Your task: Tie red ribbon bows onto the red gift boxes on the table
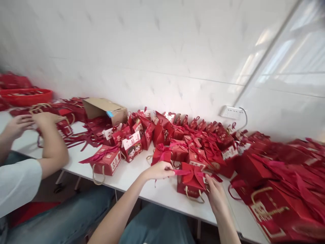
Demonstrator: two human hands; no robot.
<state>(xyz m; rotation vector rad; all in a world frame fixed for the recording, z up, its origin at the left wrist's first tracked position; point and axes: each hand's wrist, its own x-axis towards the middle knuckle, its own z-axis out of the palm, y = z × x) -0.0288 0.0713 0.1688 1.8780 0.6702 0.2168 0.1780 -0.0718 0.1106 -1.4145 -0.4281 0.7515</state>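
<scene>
A small red gift box [191, 184] with a beige cord handle stands on the white table [142, 184] right in front of me. A red ribbon [181, 172] runs across its top flaps. My left hand [158, 170] pinches the ribbon's left end, just left of the box. On the box's right side, my right hand [215, 192] has its fingers closed on the ribbon's other end. Behind the box stand several finished red boxes [177, 150] tied with bows.
Another person sits at my left, both hands [30, 122] on red boxes at the table's left end. An open cardboard carton [105, 109] lies by the wall. Red bags [284, 189] pile up at the right. A red basket [26, 96] sits far left.
</scene>
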